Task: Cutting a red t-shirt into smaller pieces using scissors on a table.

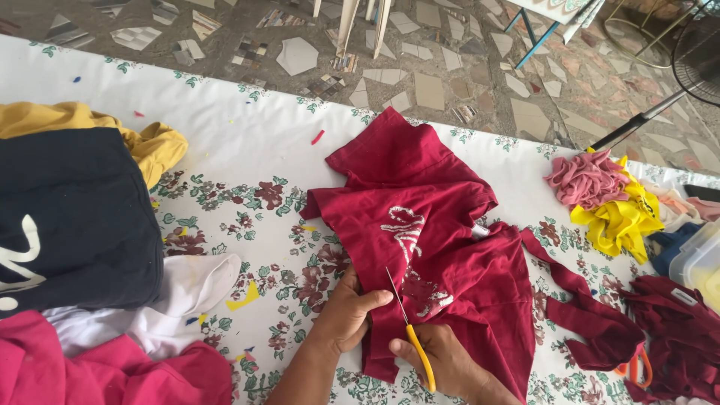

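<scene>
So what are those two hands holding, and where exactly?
The right hand grips yellow-handled scissors by the handles. The left hand pinches the dark red cotton garment at its cut edge.

A small white label [684, 296] is sitting on top of a heap of dark red cloth [675, 337] near the right edge of the table, well to the right of the red shirt [420, 225]; it is shaped like a little rectangle and is lying a bit tilted. Just above that heap, a see-through plastic box [701, 259] with a pale lid is poking in from the right edge, and something pale yellow is showing through its wall. No signs or screens are showing clearly anywhere.
</scene>
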